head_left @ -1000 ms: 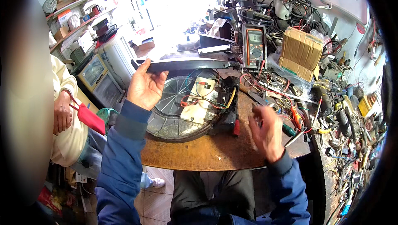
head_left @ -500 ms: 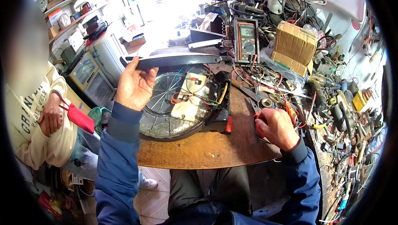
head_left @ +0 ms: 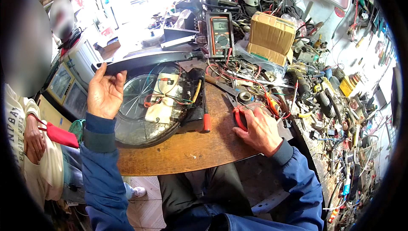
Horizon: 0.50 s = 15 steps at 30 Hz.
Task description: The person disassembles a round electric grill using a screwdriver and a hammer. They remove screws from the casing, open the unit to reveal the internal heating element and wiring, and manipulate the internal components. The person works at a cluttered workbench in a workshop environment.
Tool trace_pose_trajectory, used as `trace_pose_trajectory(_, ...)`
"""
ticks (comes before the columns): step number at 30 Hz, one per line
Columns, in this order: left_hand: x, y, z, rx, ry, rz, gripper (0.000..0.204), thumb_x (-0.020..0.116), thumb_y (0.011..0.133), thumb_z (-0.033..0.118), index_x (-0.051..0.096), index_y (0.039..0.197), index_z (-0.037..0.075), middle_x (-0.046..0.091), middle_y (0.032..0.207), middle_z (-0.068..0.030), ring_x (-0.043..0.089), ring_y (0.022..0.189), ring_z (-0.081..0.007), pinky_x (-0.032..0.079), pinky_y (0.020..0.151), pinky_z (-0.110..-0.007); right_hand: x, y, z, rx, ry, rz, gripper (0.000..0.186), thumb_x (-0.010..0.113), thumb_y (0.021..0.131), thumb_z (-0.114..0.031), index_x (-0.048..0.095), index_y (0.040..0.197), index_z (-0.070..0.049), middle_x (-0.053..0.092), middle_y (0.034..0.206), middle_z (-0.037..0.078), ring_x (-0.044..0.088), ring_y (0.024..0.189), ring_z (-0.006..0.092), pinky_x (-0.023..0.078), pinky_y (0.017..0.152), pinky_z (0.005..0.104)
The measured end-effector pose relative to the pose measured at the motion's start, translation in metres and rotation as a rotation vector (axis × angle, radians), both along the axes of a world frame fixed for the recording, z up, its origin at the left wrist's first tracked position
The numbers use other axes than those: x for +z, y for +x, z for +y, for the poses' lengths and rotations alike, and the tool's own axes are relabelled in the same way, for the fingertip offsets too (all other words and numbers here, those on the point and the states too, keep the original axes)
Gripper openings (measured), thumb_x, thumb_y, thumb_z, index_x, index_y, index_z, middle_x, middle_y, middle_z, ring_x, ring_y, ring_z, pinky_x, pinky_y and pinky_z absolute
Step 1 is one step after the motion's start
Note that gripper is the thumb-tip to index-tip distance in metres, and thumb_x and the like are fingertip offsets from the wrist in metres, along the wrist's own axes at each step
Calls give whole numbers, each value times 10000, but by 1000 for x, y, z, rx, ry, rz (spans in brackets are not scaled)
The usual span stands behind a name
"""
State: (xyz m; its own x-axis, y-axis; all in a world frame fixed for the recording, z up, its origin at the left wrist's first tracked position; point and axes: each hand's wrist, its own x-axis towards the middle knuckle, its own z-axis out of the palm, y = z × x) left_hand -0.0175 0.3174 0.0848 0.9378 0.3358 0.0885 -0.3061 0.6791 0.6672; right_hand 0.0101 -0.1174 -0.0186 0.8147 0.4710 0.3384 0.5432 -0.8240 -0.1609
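Observation:
My left hand [head_left: 105, 91] grips the left end of a black curved cover [head_left: 148, 62], thumb and fingers on its edge. The cover is tilted up over a round, opened appliance [head_left: 140, 139] with wires and a pale insulating sheet [head_left: 160, 99] inside. A black housing with a red-tipped handle [head_left: 206, 123] sits at its right side. On the table, my right hand [head_left: 260, 131] rests over red-handled pliers [head_left: 239, 119], its fingers loosened and thumb apart. The plier jaws point toward the back, and part of the handles is hidden under the hand.
A multimeter [head_left: 220, 35] stands behind the table beside a cardboard box [head_left: 272, 35]. Its red lead runs among loose wires to an orange-handled tool [head_left: 272, 103]. A roll of tape [head_left: 245, 96] lies near the pliers. Clutter fills the right bench. A person holding a red pouch [head_left: 62, 135] sits at left.
My right hand has loosened from its fist around the pliers, which lie in about the same place. The view has shifted to the right. My left hand keeps hold of the cover.

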Motion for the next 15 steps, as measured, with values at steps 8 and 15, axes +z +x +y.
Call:
trace_pose_trajectory(8, -2, -2, 3, 12, -16, -16, 303, 631, 1054, 220, 596, 1137, -69, 671, 1063, -202, 704, 950, -295, 660, 732, -271, 2, 5, 17, -20, -142, -25, 507, 747, 862, -410, 657, 1174, -20, 655, 993, 204, 675, 942, 393, 568, 740, 503)
trace_pose_trajectory(15, 3, -5, -3, 38, 1, -12, 323, 614, 1062, 240, 598, 1128, -76, 690, 1067, -218, 716, 938, -311, 659, 754, -280, 2, 18, 21, -52, -156, 35, 440, 751, 888, -434, 701, 1028, -20, 662, 1001, 205, 691, 961, 383, 571, 772, 495)
